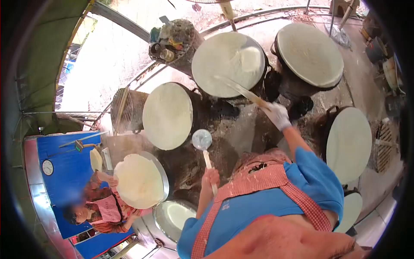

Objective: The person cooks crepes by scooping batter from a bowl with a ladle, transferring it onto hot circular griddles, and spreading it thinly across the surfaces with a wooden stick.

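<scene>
My right hand (278,115), in a white glove, is closed around the handle of a long flat spreading stick (246,91). Its blade reaches over the round griddle (215,56) ahead of me, where a thin pale layer of batter covers the surface and a whiter patch shows at the right. My left hand (210,177) grips the pale handle of a ladle (202,140). The ladle's round bowl points away from me, beside the rim of another coated griddle (167,116) on the left.
More batter-coated griddles stand around me, at the back right (310,54) and right (349,144). On the left, a person (108,203) in a checked apron is at a griddle (140,181) with a pale sheet on it. A cluttered drum stand (177,41) is at the back left.
</scene>
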Available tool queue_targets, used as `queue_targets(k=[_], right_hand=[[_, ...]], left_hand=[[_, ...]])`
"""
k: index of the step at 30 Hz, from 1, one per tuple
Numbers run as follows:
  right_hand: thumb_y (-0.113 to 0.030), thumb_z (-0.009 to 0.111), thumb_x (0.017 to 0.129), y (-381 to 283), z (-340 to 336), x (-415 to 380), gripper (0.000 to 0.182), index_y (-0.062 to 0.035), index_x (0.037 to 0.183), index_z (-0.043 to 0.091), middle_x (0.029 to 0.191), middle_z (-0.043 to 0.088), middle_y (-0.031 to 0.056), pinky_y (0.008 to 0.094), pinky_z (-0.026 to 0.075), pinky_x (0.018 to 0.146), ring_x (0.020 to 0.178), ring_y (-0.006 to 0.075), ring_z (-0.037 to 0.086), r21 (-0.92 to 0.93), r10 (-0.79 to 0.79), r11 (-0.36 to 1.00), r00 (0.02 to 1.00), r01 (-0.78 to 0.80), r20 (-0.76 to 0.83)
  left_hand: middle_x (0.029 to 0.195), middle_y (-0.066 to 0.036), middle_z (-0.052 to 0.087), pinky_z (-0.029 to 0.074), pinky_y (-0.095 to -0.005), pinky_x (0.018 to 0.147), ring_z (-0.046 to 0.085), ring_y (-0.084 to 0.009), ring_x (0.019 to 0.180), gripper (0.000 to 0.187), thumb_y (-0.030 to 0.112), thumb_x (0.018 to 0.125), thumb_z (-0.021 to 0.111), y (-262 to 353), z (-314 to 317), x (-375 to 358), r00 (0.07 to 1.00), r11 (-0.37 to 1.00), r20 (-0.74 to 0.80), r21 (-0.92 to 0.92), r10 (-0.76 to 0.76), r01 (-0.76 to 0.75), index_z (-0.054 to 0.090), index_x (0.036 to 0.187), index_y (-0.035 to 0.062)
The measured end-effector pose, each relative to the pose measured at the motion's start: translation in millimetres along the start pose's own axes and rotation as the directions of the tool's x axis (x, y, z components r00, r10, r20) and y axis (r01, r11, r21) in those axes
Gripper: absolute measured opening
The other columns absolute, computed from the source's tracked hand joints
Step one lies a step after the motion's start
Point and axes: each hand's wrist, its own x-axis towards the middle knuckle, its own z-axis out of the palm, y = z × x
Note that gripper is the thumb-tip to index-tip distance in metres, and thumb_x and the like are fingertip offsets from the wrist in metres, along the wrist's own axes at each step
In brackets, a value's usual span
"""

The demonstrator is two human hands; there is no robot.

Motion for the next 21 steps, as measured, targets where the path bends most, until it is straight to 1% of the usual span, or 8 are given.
queue_targets(k=[6,8,11,13,17,18,19,21], right_hand=[[-0.031,0.050,0.083,54.7,-7.3,133.6,0.030,-0.0104,0.101,0.062,0.093,0.060,0.0174,0.0382,0.045,0.072,0.087,0.0333,0.057,0.191,0.270,0.941,0.961,-0.278,0.066],[-0.033,0.057,0.076,91.7,27.8,184.7,0.035,-0.0058,0.098,0.064,0.091,0.064,0.0135,0.0348,0.046,0.069,0.082,0.0302,0.060,0.305,0.075,0.950,0.996,-0.058,-0.043],[-0.023,0.062,0.076,71.9,-3.5,157.9,0.031,-0.0027,0.099,0.065,0.082,0.066,0.0105,0.0276,0.045,0.067,0.073,0.0130,0.060,0.576,0.366,0.730,0.922,-0.369,0.126],[-0.017,0.067,0.072,46.1,42.6,115.8,0.030,0.0042,0.093,0.065,0.085,0.066,0.0093,0.0270,0.044,0.074,0.080,0.0127,0.058,0.918,0.412,0.274,0.897,-0.287,0.158],[-0.020,0.064,0.075,7.1,9.8,86.8,0.024,-0.0037,0.092,0.067,0.070,0.063,0.0023,0.0250,0.044,0.060,0.065,0.0105,0.056,0.690,0.227,0.665,0.958,-0.284,0.175],[-0.020,0.063,0.075,17.1,-6.6,85.5,0.023,-0.0045,0.091,0.068,0.060,0.057,-0.0008,0.0238,0.038,0.047,0.050,0.0097,0.049,0.754,0.335,0.553,0.923,-0.354,0.188],[-0.017,0.064,0.074,14.8,-39.1,87.4,0.018,-0.0049,0.087,0.067,0.058,0.055,-0.0012,0.0228,0.032,0.041,0.046,0.0086,0.045,0.791,0.528,0.312,0.788,-0.526,0.316],[-0.016,0.065,0.073,30.6,-30.0,74.7,0.015,-0.0057,0.083,0.066,0.061,0.056,-0.0001,0.0243,0.033,0.039,0.046,0.0091,0.046,0.833,0.564,0.034,0.699,-0.552,0.440]], left_hand=[[0.055,0.000,0.032,0.027,-0.0220,0.036,0.031,-0.0081,0.041,0.030,0.018,0.092,0.037,-14.3,7.8,25.6,0.999,0.982,-0.015,-0.184,-0.035,0.032,0.036,0.064,0.0088],[0.055,0.000,0.032,0.027,-0.0221,0.036,0.031,-0.0082,0.041,0.030,0.018,0.092,0.036,-19.1,11.1,21.1,1.000,0.989,-0.020,-0.144,-0.022,0.019,0.036,0.064,0.0088],[0.055,0.000,0.032,0.027,-0.0222,0.036,0.031,-0.0085,0.041,0.031,0.018,0.093,0.036,-18.8,6.9,19.8,1.000,0.997,-0.003,-0.075,-0.014,0.013,0.036,0.064,0.0087],[0.054,0.000,0.032,0.026,-0.0223,0.036,0.031,-0.0086,0.041,0.031,0.019,0.093,0.036,-19.9,2.3,17.8,1.000,0.999,-0.023,-0.034,-0.008,0.007,0.036,0.063,0.0087],[0.054,0.000,0.032,0.026,-0.0224,0.036,0.031,-0.0089,0.042,0.032,0.019,0.093,0.036,-23.2,6.3,0.8,0.971,0.914,-0.195,0.403,0.139,-0.050,0.036,0.063,0.0086],[0.054,0.000,0.032,0.026,-0.0225,0.036,0.031,-0.0090,0.042,0.032,0.019,0.093,0.036,-21.5,4.7,-1.5,0.968,0.888,-0.182,0.454,0.175,-0.075,0.036,0.063,0.0086],[0.054,0.000,0.032,0.026,-0.0226,0.037,0.031,-0.0093,0.041,0.032,0.019,0.093,0.035,-4.6,1.9,7.3,1.000,0.993,-0.019,-0.118,-0.013,0.010,0.036,0.063,0.0085],[0.054,-0.001,0.033,0.027,-0.0232,0.038,0.031,-0.0098,0.041,0.033,0.019,0.094,0.035,7.4,-13.6,2.2,0.999,0.996,0.028,-0.079,-0.047,0.049,0.036,0.063,0.0086]])
